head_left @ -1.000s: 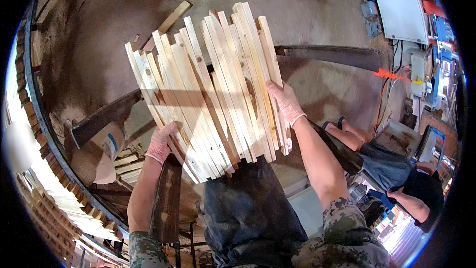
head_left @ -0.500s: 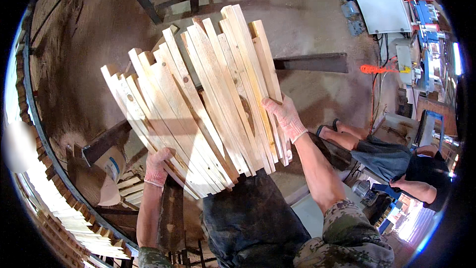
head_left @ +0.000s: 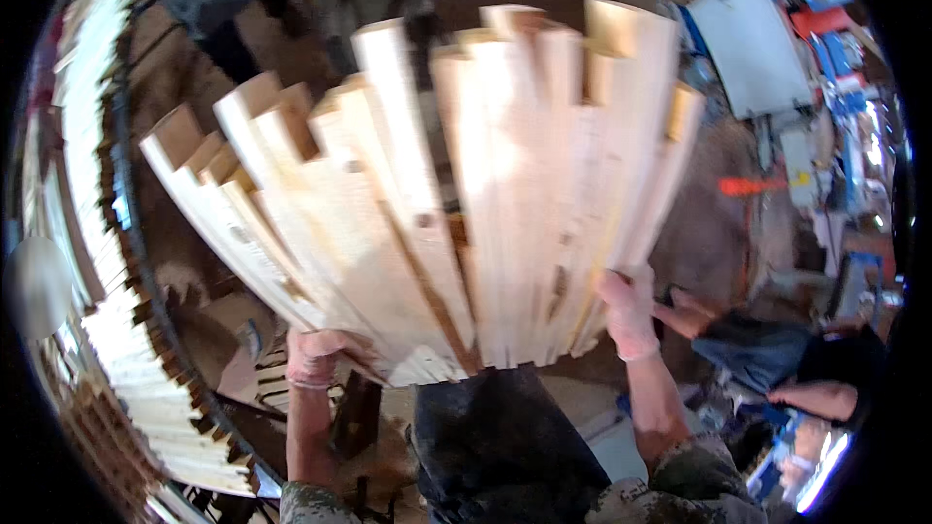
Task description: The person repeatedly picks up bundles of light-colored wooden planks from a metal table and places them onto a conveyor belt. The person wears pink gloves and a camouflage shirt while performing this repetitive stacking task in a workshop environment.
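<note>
A wide bundle of pale wooden strips (head_left: 515, 184) fans out in front of me, held between my two hands. The strips are of uneven length, with their far ends raised toward the camera. My left hand (head_left: 320, 357), in a light knitted glove, grips the bundle's left edge close to its near end. On the opposite side my right hand (head_left: 629, 315), gloved alike, is closed around the right edge, thumb on top. Most of the fingers are hidden behind the wood. Motion blurs the picture somewhat.
A long row of stacked wooden strips (head_left: 146, 369) runs down the left behind a dark curved-looking rail (head_left: 160, 315). One person (head_left: 757, 340) is at the right, another (head_left: 218, 5) at the upper left. A white cabinet (head_left: 752, 44) and an orange item (head_left: 750, 186) are at the upper right.
The bundle has come up closer to the camera and swung more upright, both hands still on it. My view has turned, bringing a second person and more of the left stack into sight.
</note>
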Demonstrator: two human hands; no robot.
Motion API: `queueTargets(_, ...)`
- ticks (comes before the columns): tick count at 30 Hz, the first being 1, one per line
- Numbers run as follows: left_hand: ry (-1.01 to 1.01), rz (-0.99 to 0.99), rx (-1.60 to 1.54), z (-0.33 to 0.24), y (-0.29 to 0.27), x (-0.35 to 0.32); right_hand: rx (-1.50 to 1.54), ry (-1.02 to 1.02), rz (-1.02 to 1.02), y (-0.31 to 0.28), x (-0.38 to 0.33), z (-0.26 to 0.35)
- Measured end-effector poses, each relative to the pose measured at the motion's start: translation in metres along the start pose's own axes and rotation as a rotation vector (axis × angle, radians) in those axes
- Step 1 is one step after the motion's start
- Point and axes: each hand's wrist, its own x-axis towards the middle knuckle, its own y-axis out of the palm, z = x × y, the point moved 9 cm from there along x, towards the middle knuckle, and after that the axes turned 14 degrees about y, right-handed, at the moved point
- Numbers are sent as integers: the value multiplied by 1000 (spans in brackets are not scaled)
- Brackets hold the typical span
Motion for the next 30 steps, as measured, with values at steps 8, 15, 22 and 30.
queueTargets(8,316,160,-6,-134,34,-57,241,-187,-108,-64,-24,4)
queueTargets(15,452,172,99,-222,62,-162,53,-359,-67,-82,-53,72)
queueTargets(22,800,-48,212,-277,41,-338,247,-339,271,-40,-101,126)
queueTargets(30,923,-489,105,-252,27,-615,-128,-596,854,94,-180,205)
